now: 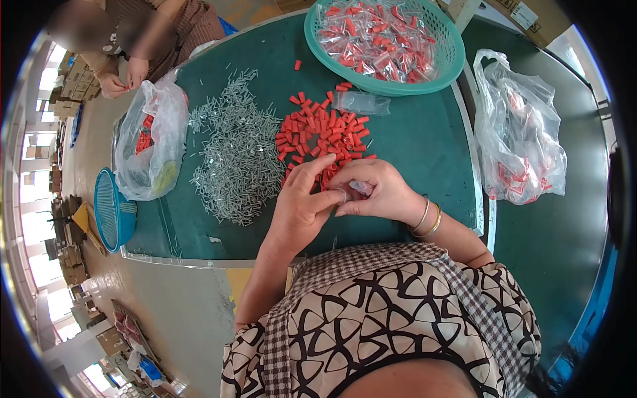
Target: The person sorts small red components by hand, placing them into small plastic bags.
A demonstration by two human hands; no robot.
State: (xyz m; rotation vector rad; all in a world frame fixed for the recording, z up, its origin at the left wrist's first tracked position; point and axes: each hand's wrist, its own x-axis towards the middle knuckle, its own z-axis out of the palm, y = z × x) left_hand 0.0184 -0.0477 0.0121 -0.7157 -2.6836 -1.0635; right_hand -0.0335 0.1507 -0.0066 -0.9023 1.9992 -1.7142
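Both my hands meet at the near edge of a pile of red plastic caps (322,129) on the green table (424,146). My right hand (381,189) is closed round a small clear plastic bag (361,188). My left hand (305,202) reaches the bag's other side, its thumb and fingers bent against it; what else it pinches is too small to make out. Left of the red caps lies a wide heap of silver screws (242,152). A flat stack of clear bags (361,103) rests just beyond the caps.
A teal basket (458,63) of filled bags stands at the far edge. Plastic bags lie at left (156,142) and right (521,132). A blue basket (114,211) is at the left edge. Another person's hands (126,79) work at upper left.
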